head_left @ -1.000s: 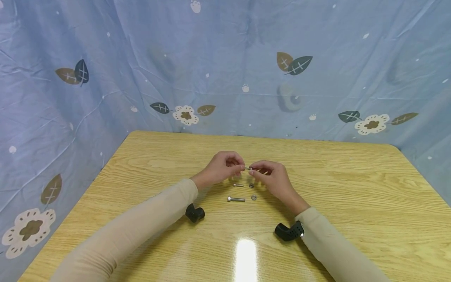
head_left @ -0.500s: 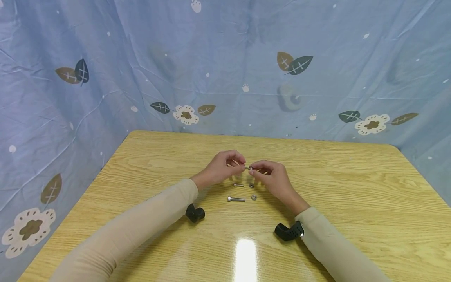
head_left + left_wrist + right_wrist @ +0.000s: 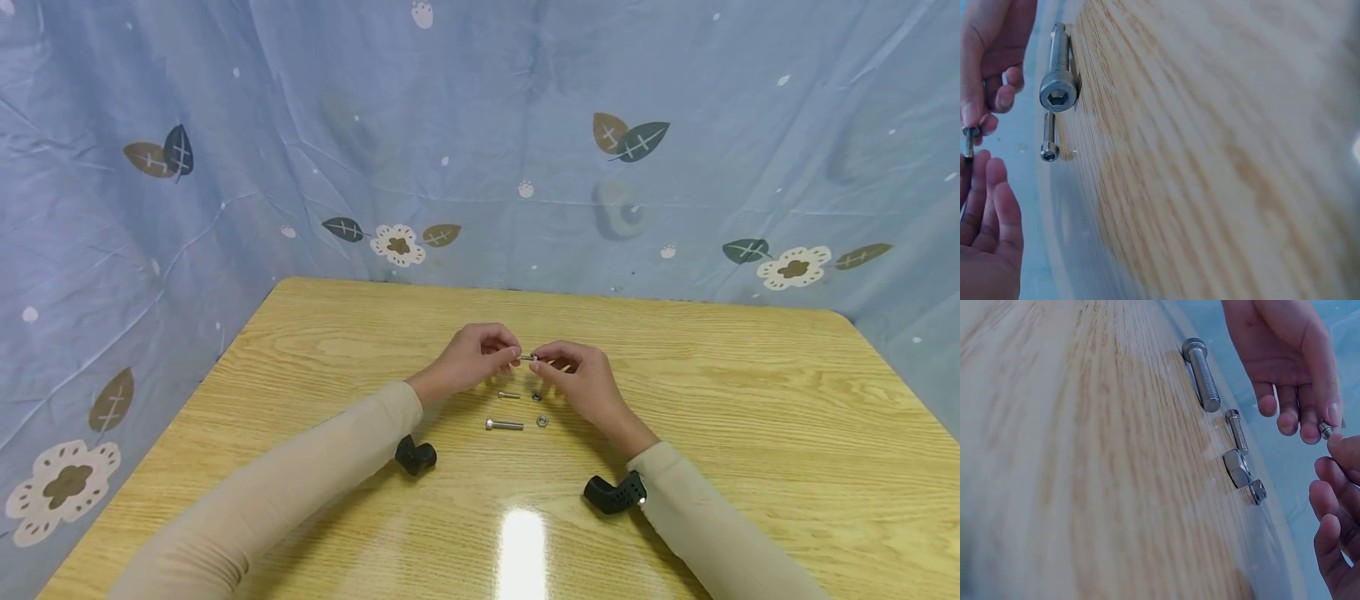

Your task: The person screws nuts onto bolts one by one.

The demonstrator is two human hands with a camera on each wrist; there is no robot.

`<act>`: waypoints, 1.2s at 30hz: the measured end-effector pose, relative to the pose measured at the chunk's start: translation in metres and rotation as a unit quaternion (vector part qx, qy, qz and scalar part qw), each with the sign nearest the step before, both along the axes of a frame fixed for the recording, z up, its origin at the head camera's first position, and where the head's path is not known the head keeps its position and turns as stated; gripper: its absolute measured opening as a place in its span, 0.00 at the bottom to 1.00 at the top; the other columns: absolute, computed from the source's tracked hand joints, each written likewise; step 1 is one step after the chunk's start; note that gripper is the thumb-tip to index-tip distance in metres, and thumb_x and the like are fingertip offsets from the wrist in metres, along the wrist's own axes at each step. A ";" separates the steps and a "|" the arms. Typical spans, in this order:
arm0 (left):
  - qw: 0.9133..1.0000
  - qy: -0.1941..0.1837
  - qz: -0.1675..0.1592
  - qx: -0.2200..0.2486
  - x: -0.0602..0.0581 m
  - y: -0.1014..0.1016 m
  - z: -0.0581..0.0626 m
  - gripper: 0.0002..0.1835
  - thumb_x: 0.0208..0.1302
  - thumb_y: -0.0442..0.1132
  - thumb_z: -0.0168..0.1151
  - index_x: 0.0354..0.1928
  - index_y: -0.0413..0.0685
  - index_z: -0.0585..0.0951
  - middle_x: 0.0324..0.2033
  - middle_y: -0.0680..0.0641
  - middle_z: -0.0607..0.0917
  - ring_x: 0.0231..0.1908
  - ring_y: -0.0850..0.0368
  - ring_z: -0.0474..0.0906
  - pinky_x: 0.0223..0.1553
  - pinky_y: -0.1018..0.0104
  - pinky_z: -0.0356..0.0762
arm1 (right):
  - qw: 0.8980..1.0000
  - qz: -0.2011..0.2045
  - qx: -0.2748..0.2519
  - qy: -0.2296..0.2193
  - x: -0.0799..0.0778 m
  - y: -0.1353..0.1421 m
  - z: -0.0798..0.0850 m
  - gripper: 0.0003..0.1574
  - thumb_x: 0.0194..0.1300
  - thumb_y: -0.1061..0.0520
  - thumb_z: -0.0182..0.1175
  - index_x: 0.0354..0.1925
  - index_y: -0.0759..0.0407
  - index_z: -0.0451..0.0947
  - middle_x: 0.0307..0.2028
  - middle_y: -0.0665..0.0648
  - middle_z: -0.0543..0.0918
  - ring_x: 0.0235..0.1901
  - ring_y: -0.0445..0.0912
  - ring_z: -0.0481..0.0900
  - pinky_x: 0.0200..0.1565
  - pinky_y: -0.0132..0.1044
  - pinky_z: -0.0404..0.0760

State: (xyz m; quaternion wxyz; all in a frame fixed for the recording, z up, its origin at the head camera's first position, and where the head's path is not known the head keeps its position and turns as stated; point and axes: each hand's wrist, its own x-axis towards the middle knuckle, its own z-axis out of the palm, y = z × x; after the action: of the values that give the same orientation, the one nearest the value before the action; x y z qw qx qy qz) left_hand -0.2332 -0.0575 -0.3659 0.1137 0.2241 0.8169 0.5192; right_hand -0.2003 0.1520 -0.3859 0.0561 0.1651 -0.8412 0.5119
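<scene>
My left hand [image 3: 477, 354] pinches a small socket-head bolt [image 3: 969, 147] by its head end, above the table. Facing it, my right hand [image 3: 581, 375] pinches a small nut [image 3: 970, 131] at the bolt's other end; fingertips partly cover the nut, and how far it sits on the thread cannot be told. Below the hands lie a small bolt [image 3: 508, 395] with a small nut [image 3: 536, 396] to its right. Closer to me are a larger socket-head bolt [image 3: 504, 425] and a larger hex nut [image 3: 542, 422]. Both lying bolts have their heads to the left.
The wooden table [image 3: 750, 433] reaches back to a blue patterned curtain [image 3: 480, 150]. Black wrist mounts [image 3: 615, 493] stick out from under both forearms near the tabletop. A bright light reflection [image 3: 522, 550] shows at the table's front.
Both hands stay at nearly the same place. The left fingers shift slightly around the bolt; the right hand keeps its pinch. The bolts and nuts on the table have not moved.
</scene>
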 end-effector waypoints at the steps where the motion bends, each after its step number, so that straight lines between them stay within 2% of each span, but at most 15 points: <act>1: 1.000 0.002 0.000 -0.001 0.000 0.000 0.000 0.06 0.70 0.41 0.57 0.41 0.49 0.82 0.37 0.40 0.86 0.36 0.45 0.83 0.32 0.55 0.80 | 1.000 0.000 0.000 0.000 0.000 0.000 0.000 0.13 0.65 0.52 0.64 0.46 0.56 0.84 0.38 0.59 0.86 0.30 0.53 0.84 0.29 0.34 0.80; 8: 1.000 0.013 0.004 -0.007 0.001 -0.001 0.001 0.04 0.67 0.39 0.61 0.41 0.50 0.82 0.35 0.44 0.84 0.36 0.46 0.81 0.28 0.63 0.78 | 1.000 0.000 -0.002 0.000 -0.001 0.000 -0.001 0.14 0.65 0.51 0.64 0.45 0.56 0.84 0.37 0.59 0.86 0.30 0.53 0.84 0.30 0.33 0.80; 17: 1.000 0.019 0.007 -0.003 0.000 -0.001 -0.001 0.08 0.63 0.37 0.65 0.43 0.45 0.82 0.40 0.50 0.83 0.37 0.58 0.80 0.31 0.65 0.78 | 1.000 0.003 -0.004 -0.005 0.000 -0.002 -0.001 0.13 0.65 0.52 0.64 0.45 0.56 0.84 0.37 0.59 0.86 0.31 0.53 0.84 0.30 0.34 0.80; 24: 1.000 0.016 0.001 -0.006 -0.001 -0.002 -0.003 0.12 0.63 0.39 0.65 0.47 0.43 0.81 0.43 0.50 0.83 0.39 0.54 0.80 0.31 0.64 0.78 | 1.000 0.006 -0.012 -0.005 0.002 -0.002 -0.002 0.13 0.65 0.52 0.64 0.46 0.57 0.83 0.37 0.60 0.86 0.31 0.54 0.84 0.30 0.36 0.81; 30: 1.000 -0.003 0.001 0.008 -0.001 -0.003 -0.003 0.10 0.71 0.44 0.57 0.44 0.47 0.81 0.37 0.47 0.85 0.37 0.46 0.83 0.36 0.57 0.81 | 1.000 -0.004 -0.008 -0.004 0.002 -0.002 -0.004 0.14 0.66 0.54 0.63 0.47 0.59 0.83 0.40 0.61 0.86 0.32 0.56 0.83 0.31 0.33 0.80; 33: 1.000 -0.005 -0.001 0.016 -0.001 -0.002 -0.003 0.10 0.72 0.44 0.55 0.42 0.48 0.81 0.35 0.46 0.86 0.37 0.44 0.83 0.39 0.54 0.81 | 1.000 -0.006 -0.006 -0.007 0.005 -0.004 0.001 0.14 0.66 0.58 0.62 0.49 0.63 0.82 0.41 0.64 0.85 0.34 0.60 0.83 0.31 0.35 0.81; 36: 1.000 -0.002 -0.005 0.020 -0.001 -0.002 -0.003 0.08 0.72 0.42 0.55 0.41 0.48 0.82 0.34 0.46 0.87 0.37 0.44 0.83 0.40 0.54 0.82 | 1.000 -0.003 -0.007 -0.013 0.012 -0.007 0.012 0.15 0.67 0.60 0.61 0.49 0.66 0.81 0.41 0.66 0.84 0.34 0.64 0.82 0.32 0.42 0.82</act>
State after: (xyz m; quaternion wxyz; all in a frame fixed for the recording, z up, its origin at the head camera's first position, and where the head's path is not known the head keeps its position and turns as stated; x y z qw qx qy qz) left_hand -0.2342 -0.0593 -0.3693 0.1135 0.2296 0.8050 0.5352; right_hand -0.1883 0.1451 -0.3735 0.0474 0.1556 -0.8387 0.5197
